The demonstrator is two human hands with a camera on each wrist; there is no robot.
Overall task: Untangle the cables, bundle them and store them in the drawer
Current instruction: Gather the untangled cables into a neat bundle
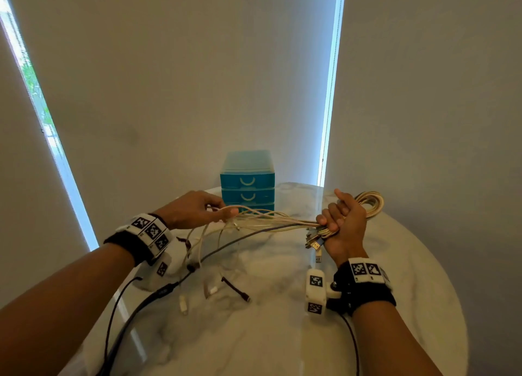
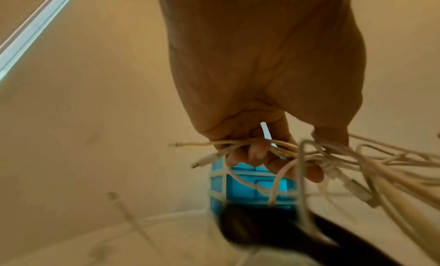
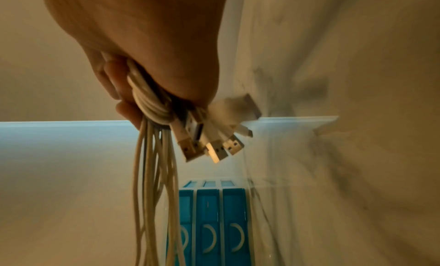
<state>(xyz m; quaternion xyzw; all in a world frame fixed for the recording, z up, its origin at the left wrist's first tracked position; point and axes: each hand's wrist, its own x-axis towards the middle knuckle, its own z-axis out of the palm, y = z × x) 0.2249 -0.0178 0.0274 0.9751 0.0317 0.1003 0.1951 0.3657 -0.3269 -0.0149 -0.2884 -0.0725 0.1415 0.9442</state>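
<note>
Several cream and white cables (image 1: 279, 219) stretch between my two hands above the round marble table (image 1: 381, 262). My right hand (image 1: 340, 224) grips one end of the bundle (image 3: 152, 101), with USB plugs (image 3: 212, 146) sticking out below the fist and coiled loops (image 1: 370, 202) behind it. My left hand (image 1: 197, 209) holds the other strands with curled fingers (image 2: 259, 153); loose ends (image 1: 197, 251) hang down to the table. A blue three-drawer unit (image 1: 247, 182) stands at the table's far edge, all drawers closed.
Small dark ties (image 1: 236, 289) and white connectors (image 1: 183, 303) lie on the table between my forearms. Black wires (image 1: 135, 305) run from the wrist cameras off the near edge. Blinds and bright window slits stand behind the table.
</note>
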